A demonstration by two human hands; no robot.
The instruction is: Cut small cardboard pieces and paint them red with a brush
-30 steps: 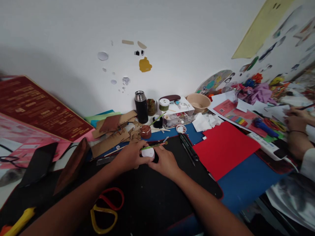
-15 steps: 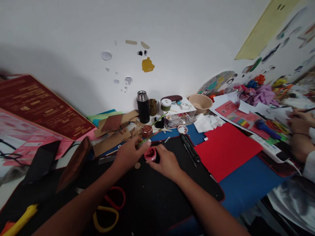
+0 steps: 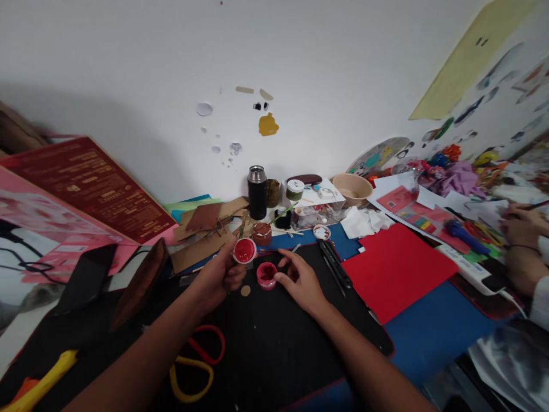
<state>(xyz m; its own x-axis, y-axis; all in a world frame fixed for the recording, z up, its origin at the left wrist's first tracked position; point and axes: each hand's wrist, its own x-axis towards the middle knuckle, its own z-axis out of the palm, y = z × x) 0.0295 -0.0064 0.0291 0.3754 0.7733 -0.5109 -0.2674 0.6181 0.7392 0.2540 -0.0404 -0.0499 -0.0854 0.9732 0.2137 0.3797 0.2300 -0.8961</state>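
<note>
In my left hand (image 3: 221, 272) is a round lid (image 3: 245, 250), its paint-smeared red inside turned towards me. A thin greenish stick, perhaps a brush, pokes up behind those fingers; whether they hold it I cannot tell. Just right of the lid, the small jar of red paint (image 3: 266, 275) stands uncovered on the black mat (image 3: 274, 343). My right hand (image 3: 302, 281) is beside the jar with thumb and fingers apart, the thumb tip at or very near its rim. A small tan disc (image 3: 245, 290) lies below my left hand.
Behind stand a brown-red jar (image 3: 262, 233), a black flask (image 3: 257, 194) and cardboard scraps (image 3: 201, 252). A utility knife (image 3: 334, 264) and red paper (image 3: 398, 272) lie to the right, scissors (image 3: 193, 377) at front left. Another person's hand (image 3: 521, 229) is at far right.
My left hand has turned the lid so that its red inside shows, and moved it up and left of the jar. My right hand's fingers have loosened from around the jar.
</note>
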